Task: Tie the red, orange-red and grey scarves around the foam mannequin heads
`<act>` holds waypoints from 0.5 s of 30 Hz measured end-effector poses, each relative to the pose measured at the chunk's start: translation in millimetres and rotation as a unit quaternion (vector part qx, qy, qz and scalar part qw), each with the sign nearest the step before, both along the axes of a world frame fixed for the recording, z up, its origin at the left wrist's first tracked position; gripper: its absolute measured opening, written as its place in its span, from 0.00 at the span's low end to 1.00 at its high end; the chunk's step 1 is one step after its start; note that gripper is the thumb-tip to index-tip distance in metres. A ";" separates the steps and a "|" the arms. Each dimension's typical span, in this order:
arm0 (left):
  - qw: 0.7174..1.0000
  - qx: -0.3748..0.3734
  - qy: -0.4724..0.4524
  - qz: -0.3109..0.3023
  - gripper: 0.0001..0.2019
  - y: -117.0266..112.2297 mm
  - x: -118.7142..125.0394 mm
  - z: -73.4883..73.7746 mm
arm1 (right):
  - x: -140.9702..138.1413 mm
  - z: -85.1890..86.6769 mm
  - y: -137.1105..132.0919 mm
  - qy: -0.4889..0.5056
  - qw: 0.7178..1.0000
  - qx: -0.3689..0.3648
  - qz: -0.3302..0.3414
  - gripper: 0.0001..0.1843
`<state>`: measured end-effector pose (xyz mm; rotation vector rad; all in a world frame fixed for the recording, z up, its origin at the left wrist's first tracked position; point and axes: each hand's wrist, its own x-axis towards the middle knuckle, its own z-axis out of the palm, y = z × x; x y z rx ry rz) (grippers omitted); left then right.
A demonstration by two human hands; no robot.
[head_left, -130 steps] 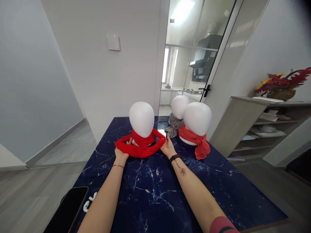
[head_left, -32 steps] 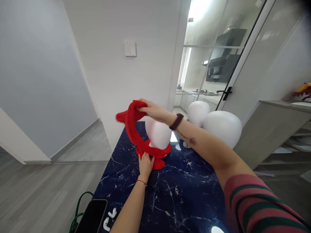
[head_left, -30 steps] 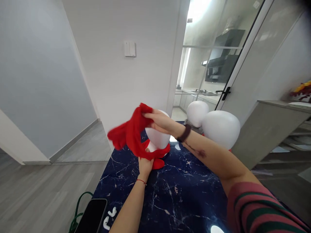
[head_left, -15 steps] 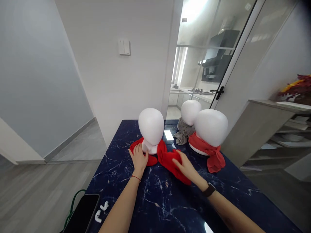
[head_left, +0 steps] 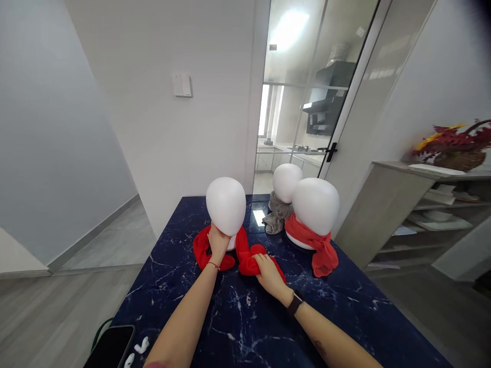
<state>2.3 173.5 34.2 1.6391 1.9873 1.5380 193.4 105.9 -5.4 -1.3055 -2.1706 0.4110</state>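
A white foam head (head_left: 226, 204) stands on the dark blue marble table (head_left: 245, 317), with a red scarf (head_left: 242, 250) draped round its neck. My left hand (head_left: 218, 243) presses against the neck at the front, fingers closed around the base of the head. My right hand (head_left: 267, 273) is closed on the bunched right end of the red scarf, low on the table. Two more foam heads stand to the right: one (head_left: 315, 205) wears an orange-red scarf (head_left: 318, 245), the far one (head_left: 286, 181) a grey scarf (head_left: 275, 217).
A black phone (head_left: 111, 347) and white earbuds (head_left: 140, 346) lie at the table's near left corner. A shelf unit (head_left: 422, 204) with a flower basket (head_left: 452, 148) stands on the right. A glass door (head_left: 330, 102) opens behind the table.
My right hand carried the scarf's end over the head from the left and brought it down to the table on the right, where it now bunches it. My left hand stayed at the neck.
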 end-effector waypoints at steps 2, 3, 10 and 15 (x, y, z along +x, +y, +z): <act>0.997 0.052 -0.045 -0.041 0.36 -3.0 -5.5 1.8 | 11.3 6.5 6.3 0.162 0.986 -0.039 -0.001 0.16; 0.994 0.068 -0.068 -0.054 0.36 -4.8 -10.8 4.0 | 18.5 12.2 9.7 0.247 0.968 -0.044 -0.026 0.16; 0.986 0.095 -0.120 -0.065 0.38 -21.9 -88.5 55.5 | 47.5 70.7 19.6 0.448 0.837 0.192 -0.249 0.23; 0.988 0.046 -0.130 -0.065 0.31 -40.6 -141.5 92.9 | 2.4 85.8 38.4 0.448 0.834 0.198 -0.254 0.26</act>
